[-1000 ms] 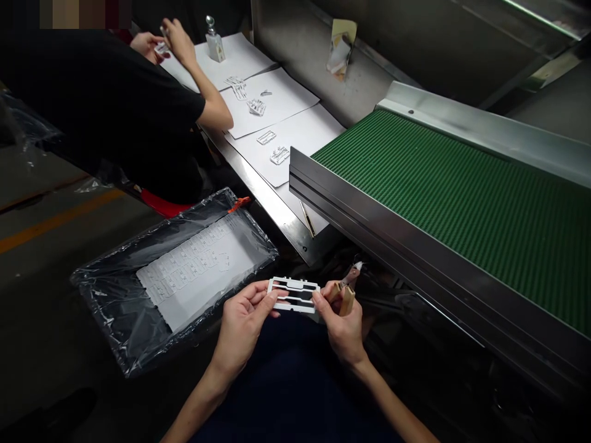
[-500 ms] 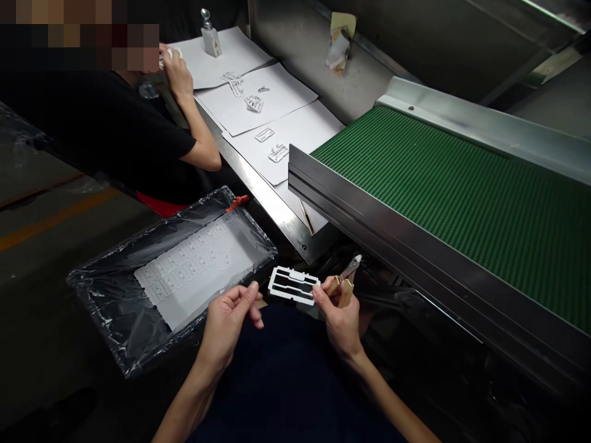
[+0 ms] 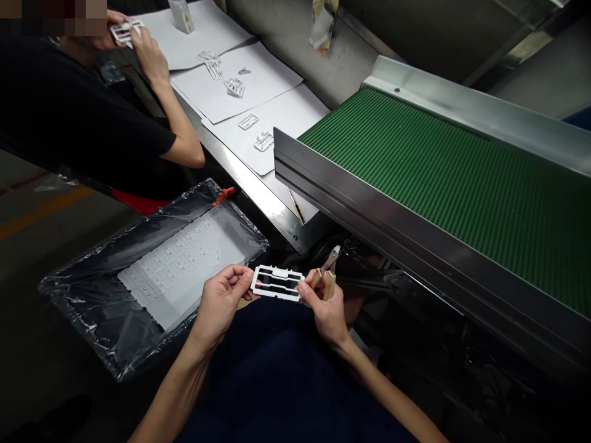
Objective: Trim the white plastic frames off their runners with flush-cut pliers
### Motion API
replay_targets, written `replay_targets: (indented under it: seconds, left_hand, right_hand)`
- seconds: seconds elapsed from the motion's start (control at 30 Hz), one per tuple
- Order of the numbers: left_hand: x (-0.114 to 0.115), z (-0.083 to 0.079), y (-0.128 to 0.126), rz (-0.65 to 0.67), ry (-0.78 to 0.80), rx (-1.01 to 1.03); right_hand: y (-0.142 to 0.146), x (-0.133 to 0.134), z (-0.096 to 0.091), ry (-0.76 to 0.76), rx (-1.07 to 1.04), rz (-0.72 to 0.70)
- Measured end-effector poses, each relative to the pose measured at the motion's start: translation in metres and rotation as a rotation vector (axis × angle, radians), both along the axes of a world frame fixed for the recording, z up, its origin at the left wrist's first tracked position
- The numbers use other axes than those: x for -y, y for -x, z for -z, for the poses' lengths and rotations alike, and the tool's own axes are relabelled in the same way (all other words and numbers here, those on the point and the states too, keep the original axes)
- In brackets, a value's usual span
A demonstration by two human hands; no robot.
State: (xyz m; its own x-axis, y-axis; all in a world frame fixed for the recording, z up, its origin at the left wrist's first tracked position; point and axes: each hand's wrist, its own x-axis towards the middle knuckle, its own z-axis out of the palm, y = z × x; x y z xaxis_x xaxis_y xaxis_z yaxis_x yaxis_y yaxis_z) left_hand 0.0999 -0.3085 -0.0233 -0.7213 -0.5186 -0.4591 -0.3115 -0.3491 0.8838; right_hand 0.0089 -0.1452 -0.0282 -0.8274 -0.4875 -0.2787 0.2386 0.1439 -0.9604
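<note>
A white plastic frame (image 3: 277, 294) with long slots is held level between my two hands, above my lap. My left hand (image 3: 222, 299) pinches its left end between thumb and fingers. At the other end, the thumb and forefinger of my right hand (image 3: 330, 314) grip the frame. That same hand also carries a pair of nippers (image 3: 329, 280) with tan handles, the jaws pointing up and away. To the left, a bin (image 3: 78, 314) lined with clear plastic holds a sheet with rows of white parts (image 3: 178, 253).
A green ribbed conveyor belt (image 3: 438, 178) with a metal side rail (image 3: 351, 203) runs along the right. Paper sheets on a metal table bear white frames (image 3: 248, 122), a bottle (image 3: 181, 15) and a thin tool (image 3: 296, 207). A co-worker's arm (image 3: 173, 117) is at upper left.
My left hand has closed on the left end of the white frame, which it was apart from before. The view has shifted, so the surroundings sit further left and higher.
</note>
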Motion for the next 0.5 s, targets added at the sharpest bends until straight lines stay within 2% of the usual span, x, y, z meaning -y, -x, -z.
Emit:
replay_targets:
  seconds: [0.1, 0.23, 0.37, 0.5]
  left_hand:
    - [-0.005, 0.001, -0.001, -0.045, 0.028, -0.007]
    - [-0.024, -0.002, 0.002, -0.05, -0.083, -0.03]
    - [-0.045, -0.003, 0.007, -0.099, -0.074, -0.057]
    - [-0.044, -0.003, 0.008, -0.029, -0.03, -0.072]
  right_hand:
    - [-0.002, 0.001, 0.0, -0.009, -0.016, 0.005]
    - [-0.006, 0.004, 0.0, -0.082, -0.098, 0.077]
    - [-0.009, 0.008, -0.002, -0.128, -0.172, 0.044]
    - [-0.01, 0.009, -0.002, -0.136, -0.169, 0.049]
